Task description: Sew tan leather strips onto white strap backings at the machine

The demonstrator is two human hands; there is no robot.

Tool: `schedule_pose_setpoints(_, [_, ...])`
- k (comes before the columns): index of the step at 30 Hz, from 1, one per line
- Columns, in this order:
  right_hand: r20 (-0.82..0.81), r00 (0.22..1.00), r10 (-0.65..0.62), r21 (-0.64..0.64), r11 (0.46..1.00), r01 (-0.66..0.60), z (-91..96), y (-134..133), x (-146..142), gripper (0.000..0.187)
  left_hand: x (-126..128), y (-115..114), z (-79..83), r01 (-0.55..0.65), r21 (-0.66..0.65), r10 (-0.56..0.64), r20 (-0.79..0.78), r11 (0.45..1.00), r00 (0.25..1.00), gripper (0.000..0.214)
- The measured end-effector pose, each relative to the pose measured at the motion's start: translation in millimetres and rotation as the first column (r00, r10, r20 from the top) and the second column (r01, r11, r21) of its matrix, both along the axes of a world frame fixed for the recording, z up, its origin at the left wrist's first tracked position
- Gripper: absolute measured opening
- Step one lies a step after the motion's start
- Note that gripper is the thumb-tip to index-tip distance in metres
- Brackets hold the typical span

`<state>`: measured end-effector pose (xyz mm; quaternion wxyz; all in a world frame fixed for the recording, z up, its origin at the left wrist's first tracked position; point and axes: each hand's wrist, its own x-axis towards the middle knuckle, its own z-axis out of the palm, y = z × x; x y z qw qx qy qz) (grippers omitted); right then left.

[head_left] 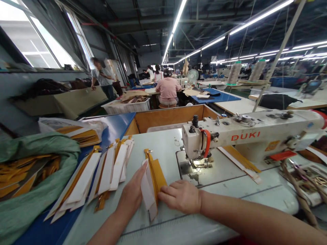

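Between my hands is a bundle of mustard-and-white strips (158,172), with a small metal piece, like a zipper pull, at its far end. My left hand (132,189) is closed on its white left side, the thumb along the upper edge. On the right side, my right hand (180,196) pinches the mustard edge with curled fingers. The bundle is held tilted just over the pale table (139,228). To the right stands a sewing machine (201,136), its lit needle area apart from both hands. Similar strips (113,161) lie in stacks left of my left hand.
Another stack of strips (83,178) overlaps the blue surface at left, beside a green sack (51,143) of mustard pieces. More strips (240,160) lie under the machine arm. A tray of small parts (315,178) sits far right. Co-workers (168,86) are further off.
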<state>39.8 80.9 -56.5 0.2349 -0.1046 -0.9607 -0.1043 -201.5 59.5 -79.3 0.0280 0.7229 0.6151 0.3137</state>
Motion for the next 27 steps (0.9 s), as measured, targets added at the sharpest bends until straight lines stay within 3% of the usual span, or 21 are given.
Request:
schedule_pose_setpoints(5, [-0.080,0.997,0.011,-0.044,0.999,-0.015,4.4,4,0,0.028,2,3,2.0,0.021,-0.015,-0.022,-0.041,1.000,0.999,0.058])
schedule_pose_setpoints(12, [-0.018,1.000,-0.002,-0.058,0.998,0.001,5.9,2,2,0.021,21,2,2.7,0.112,0.006,-0.110,-0.118,0.994,0.987,0.060])
schedule_pose_setpoints(21, [-0.208,0.978,0.028,-0.025,0.999,-0.034,16.5,-58,79,0.027,87,-29,-28.8,0.331,0.191,-0.255,-0.337,0.924,0.906,0.071])
schedule_pose_setpoints(24, [-0.143,0.987,-0.069,-0.103,0.993,0.055,8.2,-63,99,0.029,103,-29,-26.8,0.331,0.217,-0.249,-0.336,0.918,0.909,0.067])
schedule_pose_setpoints(27, [-0.076,0.986,-0.146,-0.202,0.971,0.128,-0.9,-62,109,0.028,110,-25,-14.6,0.348,0.237,-0.242,-0.384,0.907,0.891,0.065])
